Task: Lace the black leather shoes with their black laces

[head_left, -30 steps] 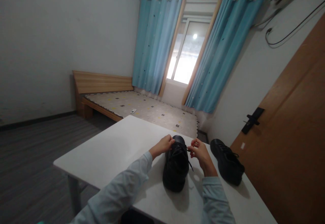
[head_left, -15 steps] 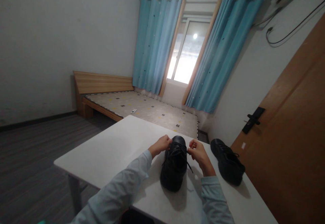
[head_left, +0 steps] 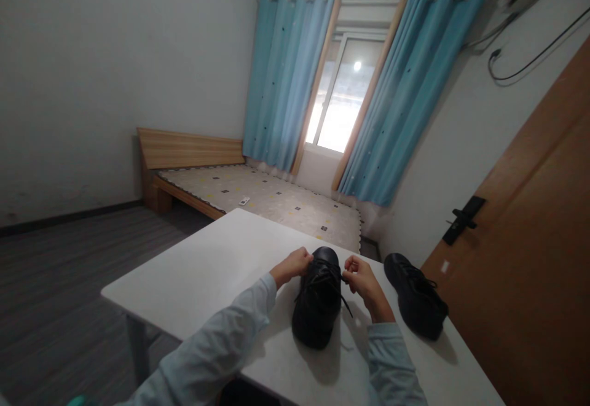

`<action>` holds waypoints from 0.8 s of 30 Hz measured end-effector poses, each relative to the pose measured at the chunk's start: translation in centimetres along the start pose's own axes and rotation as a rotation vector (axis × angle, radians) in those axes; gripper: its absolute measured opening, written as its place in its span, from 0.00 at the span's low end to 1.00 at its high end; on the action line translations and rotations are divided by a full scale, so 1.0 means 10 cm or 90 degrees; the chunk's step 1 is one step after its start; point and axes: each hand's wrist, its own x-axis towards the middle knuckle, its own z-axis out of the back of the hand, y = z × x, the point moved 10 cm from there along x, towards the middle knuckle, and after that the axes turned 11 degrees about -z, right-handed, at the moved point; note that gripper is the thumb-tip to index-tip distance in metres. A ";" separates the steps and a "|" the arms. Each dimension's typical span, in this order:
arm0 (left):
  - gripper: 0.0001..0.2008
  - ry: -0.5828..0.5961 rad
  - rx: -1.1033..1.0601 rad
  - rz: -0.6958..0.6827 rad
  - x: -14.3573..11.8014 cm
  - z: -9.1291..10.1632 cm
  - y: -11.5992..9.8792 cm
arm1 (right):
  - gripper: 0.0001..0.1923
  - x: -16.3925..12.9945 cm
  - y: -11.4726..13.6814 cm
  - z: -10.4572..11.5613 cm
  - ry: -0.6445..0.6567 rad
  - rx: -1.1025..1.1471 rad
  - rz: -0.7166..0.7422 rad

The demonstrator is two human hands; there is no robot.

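Where the near shoe (head_left: 317,308) stands: heel (head_left: 312,336) slightly further left than earlier
Left hand (head_left: 296,264): at shoe's left, grip unclear
Right hand (head_left: 361,278): pinching lace (head_left: 342,277), shoe's right

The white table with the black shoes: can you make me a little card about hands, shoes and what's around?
Left hand: fingers curled at the toe end of the black lace-up shoe
Right hand: fingertips pinched beside that shoe; grip too small to tell
Loose lace: hangs off the shoe's right side
Other black shoe: on the white table, farther right
Behind: patterned mattress, blue curtains
Right edge: wooden door
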 end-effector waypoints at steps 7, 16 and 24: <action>0.04 -0.064 0.205 -0.137 0.00 0.15 -0.36 | 0.05 -0.02 0.02 -0.03 0.028 0.006 -0.045; 0.13 -0.073 0.210 -0.382 -0.16 0.13 -0.88 | 0.14 -0.08 0.38 0.05 -0.063 -0.038 0.143; 0.13 -0.012 0.272 -0.379 -0.16 0.00 -0.84 | 0.12 -0.11 0.42 -0.12 -0.037 -0.178 0.213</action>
